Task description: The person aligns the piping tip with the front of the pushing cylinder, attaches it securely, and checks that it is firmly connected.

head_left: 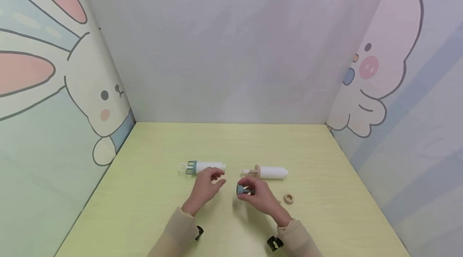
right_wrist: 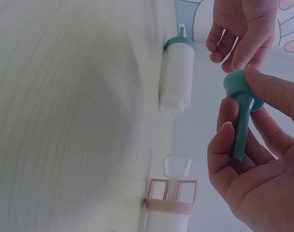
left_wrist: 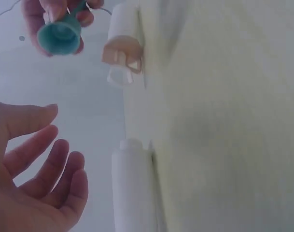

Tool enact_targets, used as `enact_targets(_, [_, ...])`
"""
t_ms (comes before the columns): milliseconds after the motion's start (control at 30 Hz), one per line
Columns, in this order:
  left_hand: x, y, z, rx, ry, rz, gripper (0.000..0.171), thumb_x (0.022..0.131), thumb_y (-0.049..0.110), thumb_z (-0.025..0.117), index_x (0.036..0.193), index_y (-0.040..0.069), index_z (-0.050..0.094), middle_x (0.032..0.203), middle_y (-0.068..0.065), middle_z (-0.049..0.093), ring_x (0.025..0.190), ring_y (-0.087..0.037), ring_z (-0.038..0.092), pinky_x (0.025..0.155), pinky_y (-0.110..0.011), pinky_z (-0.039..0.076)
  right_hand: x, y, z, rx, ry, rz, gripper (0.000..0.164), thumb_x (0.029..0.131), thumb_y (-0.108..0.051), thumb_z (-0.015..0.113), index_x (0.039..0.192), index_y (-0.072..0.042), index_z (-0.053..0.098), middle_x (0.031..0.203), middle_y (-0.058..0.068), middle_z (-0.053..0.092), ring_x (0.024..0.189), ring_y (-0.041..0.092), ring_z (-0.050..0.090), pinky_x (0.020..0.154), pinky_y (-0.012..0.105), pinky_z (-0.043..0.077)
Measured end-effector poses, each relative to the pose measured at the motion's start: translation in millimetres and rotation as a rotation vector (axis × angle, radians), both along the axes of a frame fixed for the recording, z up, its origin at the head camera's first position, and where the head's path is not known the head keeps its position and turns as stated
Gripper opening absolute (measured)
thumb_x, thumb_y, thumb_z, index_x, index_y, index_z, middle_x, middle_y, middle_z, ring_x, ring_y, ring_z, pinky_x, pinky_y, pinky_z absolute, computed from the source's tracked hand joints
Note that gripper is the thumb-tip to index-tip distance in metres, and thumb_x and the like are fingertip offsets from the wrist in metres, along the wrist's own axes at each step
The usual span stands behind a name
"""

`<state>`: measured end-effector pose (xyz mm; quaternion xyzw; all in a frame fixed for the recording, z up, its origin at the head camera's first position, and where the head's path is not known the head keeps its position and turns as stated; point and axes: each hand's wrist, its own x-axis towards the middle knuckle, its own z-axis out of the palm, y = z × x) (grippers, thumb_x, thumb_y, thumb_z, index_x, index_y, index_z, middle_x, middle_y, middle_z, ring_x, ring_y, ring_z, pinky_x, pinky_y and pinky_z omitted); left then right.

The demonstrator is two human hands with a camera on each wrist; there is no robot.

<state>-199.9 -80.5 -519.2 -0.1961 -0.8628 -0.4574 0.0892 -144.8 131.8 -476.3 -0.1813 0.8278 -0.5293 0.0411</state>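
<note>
My right hand (head_left: pixel 263 197) holds a teal nozzle (right_wrist: pixel 239 89), cup-shaped at one end with a narrow slanted spout, between thumb and fingers. In the left wrist view the nozzle's hollow cup (left_wrist: pixel 60 36) faces my left side. My left hand (head_left: pixel 204 189) is raised beside it with loosely bent fingers and nothing in its grasp. Just beyond the left hand lies a white syringe-like tube (head_left: pixel 209 166) with a teal collar and a white loop handle. A second white tube (head_left: pixel 273 172) with a peach collar lies beyond the right hand.
A small beige ring (head_left: pixel 288 198) rests on the pale yellow table (head_left: pixel 231 140) to the right of my right hand, with a small beige tip peeking out by that wrist. Cartoon-printed side panels and a plain back panel (head_left: pixel 231 48) enclose the table.
</note>
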Motion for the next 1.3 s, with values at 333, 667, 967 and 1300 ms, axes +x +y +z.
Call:
enact_targets(333, [-33.5, -26, -6.0, -0.312, 0.202, 0.168, 0.045, 0.066, 0.02, 0.085, 0.107, 0.007, 0.07, 0.11, -0.014, 0.058, 0.105, -0.034, 0.051, 0.087, -0.048, 0.043, -2.1, 5, -2.3, 0.005, -0.02, 0.009, 0.029, 0.082, -0.001, 0.072, 0.109, 0.003, 0.062, 0.102, 0.016, 0.063, 0.089, 0.035, 0.063, 0.073, 0.034, 0.05])
enact_targets(667, [-53.2, -38, -16.7, -0.591, 0.212, 0.114, 0.065, 0.066, 0.035, 0.081, 0.122, 0.008, 0.063, 0.121, -0.022, 0.055, 0.115, -0.042, 0.044, 0.099, -0.052, 0.029, -0.9, 7, -3.1, 0.028, 0.001, 0.001, 0.029, 0.082, -0.001, 0.072, 0.109, 0.003, 0.062, 0.1, 0.015, 0.064, 0.087, 0.033, 0.064, 0.071, 0.032, 0.051])
enact_targets(967, [-60.5, -42, -30.0, -0.574, 0.138, 0.109, 0.062, 0.068, 0.035, 0.083, 0.124, 0.016, 0.064, 0.125, -0.021, 0.051, 0.115, -0.045, 0.04, 0.097, -0.055, 0.03, 0.2, 9, -2.6, 0.018, 0.003, -0.012, 0.029, 0.083, -0.001, 0.072, 0.109, 0.003, 0.062, 0.1, 0.016, 0.063, 0.087, 0.034, 0.064, 0.072, 0.036, 0.051])
enact_targets(1300, [-58.7, -41, -36.7, -0.523, 0.136, 0.093, 0.054, 0.073, 0.024, 0.081, 0.124, 0.018, 0.064, 0.119, -0.02, 0.054, 0.11, -0.045, 0.041, 0.094, -0.059, 0.029, -7.2, 13, -25.7, 0.027, 0.017, -0.037, 0.029, 0.082, -0.005, 0.074, 0.109, -0.002, 0.063, 0.1, 0.01, 0.064, 0.085, 0.028, 0.064, 0.07, 0.034, 0.051])
